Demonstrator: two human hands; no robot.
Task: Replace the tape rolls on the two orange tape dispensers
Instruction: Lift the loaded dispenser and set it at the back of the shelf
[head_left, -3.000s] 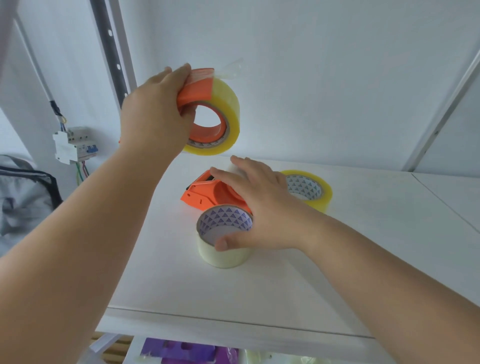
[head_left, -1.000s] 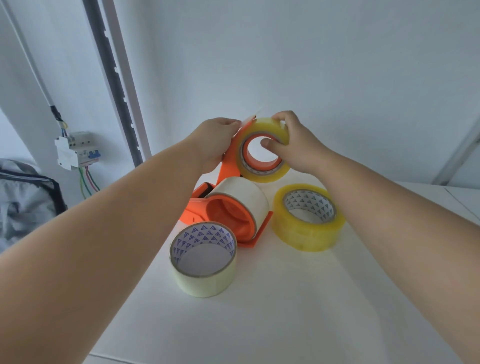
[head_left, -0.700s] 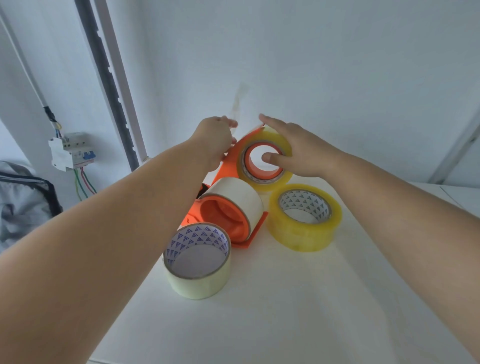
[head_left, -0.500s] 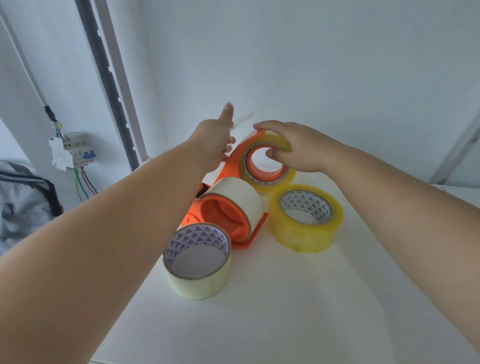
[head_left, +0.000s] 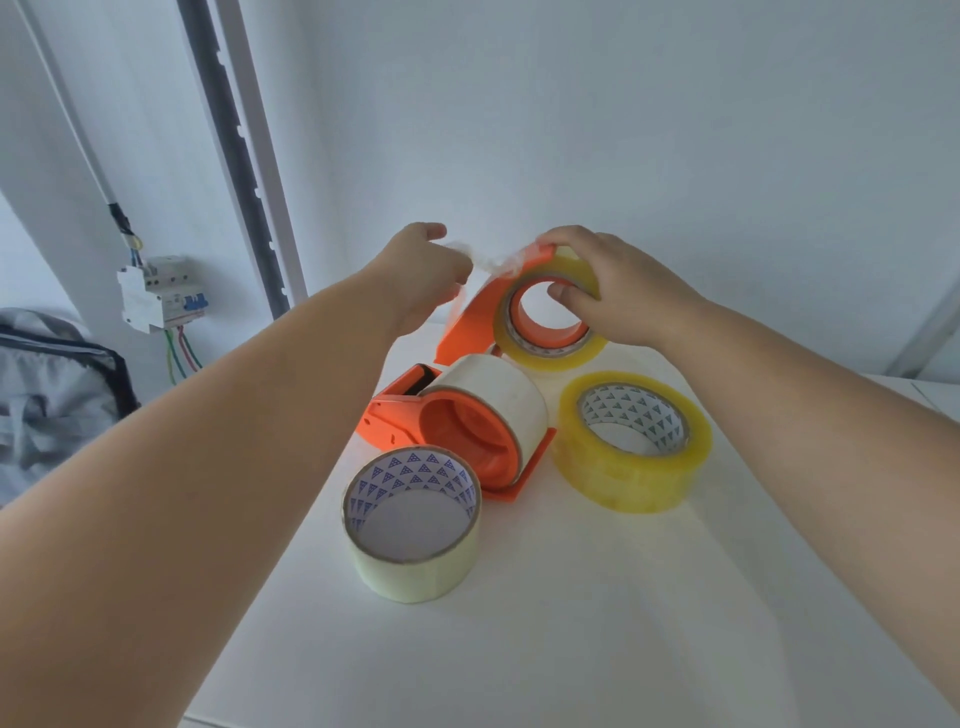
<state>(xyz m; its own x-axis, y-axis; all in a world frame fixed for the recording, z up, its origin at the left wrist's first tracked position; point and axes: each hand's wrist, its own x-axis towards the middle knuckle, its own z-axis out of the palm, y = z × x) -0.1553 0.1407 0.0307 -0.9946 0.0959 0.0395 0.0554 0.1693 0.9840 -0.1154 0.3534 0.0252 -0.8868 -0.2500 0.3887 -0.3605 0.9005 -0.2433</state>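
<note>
Hands are busy near the back edge of the white shelf (head_left: 597, 649): the right hand (head_left: 618, 291) grips the yellow roll (head_left: 558, 358) on the raised orange dispenser (head_left: 470, 325), and the left hand (head_left: 421, 270) pinches the loose tape end (head_left: 493, 262). Just in front, the second dispenser (head_left: 410, 415) carries a pale roll (head_left: 498, 389). A clear roll (head_left: 415, 561) and a yellow spare roll (head_left: 631, 467) rest beside it.

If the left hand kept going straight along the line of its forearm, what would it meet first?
Most likely the pale wall behind the white table. The left hand, pinching a clear tape strip, passes left of the raised orange tape dispenser. Depth is unclear.
</note>
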